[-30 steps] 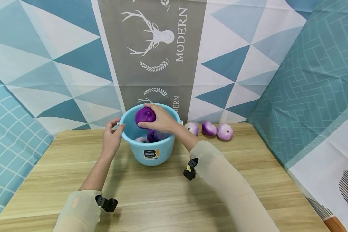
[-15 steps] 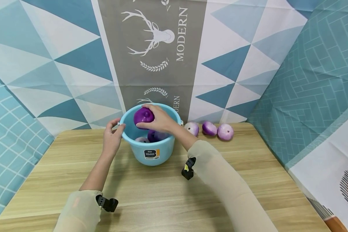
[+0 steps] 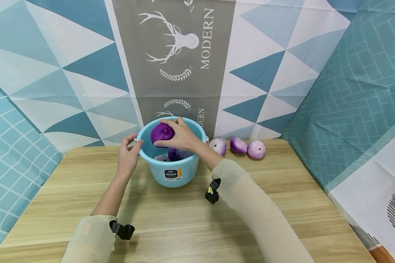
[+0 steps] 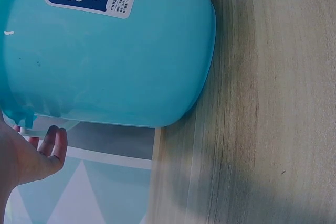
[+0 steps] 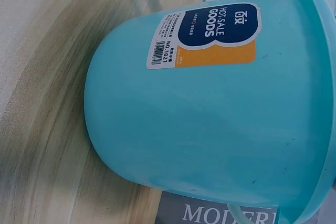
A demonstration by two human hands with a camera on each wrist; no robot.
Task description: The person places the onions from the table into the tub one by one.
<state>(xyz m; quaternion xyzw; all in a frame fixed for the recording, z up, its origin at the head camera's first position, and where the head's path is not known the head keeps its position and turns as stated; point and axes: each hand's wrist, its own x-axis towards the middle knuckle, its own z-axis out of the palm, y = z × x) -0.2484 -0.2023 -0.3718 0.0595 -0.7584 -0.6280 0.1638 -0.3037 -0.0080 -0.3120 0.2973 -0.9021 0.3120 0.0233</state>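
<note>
A light blue bucket [image 3: 187, 175] stands upright on the table, its label facing me. My left hand [image 3: 126, 159] holds the left side of its rim near the handle mount, thumb in front and fingers behind. In the left wrist view, curled fingers of the left hand [image 4: 39, 153] show beside the bucket wall [image 4: 115, 66]. My right hand [image 3: 182, 136] grips a deep purple onion [image 3: 159, 134] in the bucket's mouth, thumb below and fingers over the top. Under it lie a pale onion [image 3: 162, 158] and purple ones [image 3: 172, 155], partly hidden. In the right wrist view the bucket [image 5: 199, 119] hides the right hand.
A row of three purple-and-white onions, a pale one [image 3: 219, 147], a darker one [image 3: 238, 145] and a round one [image 3: 256, 149], lies right of the bucket at the table's back edge. A patterned cloth backdrop [image 3: 181, 84] rises right behind the wooden table [image 3: 171, 226].
My right hand has moved slightly left and down with the purple onion, still inside the bucket's mouth. The left hand and the bucket stay in place.
</note>
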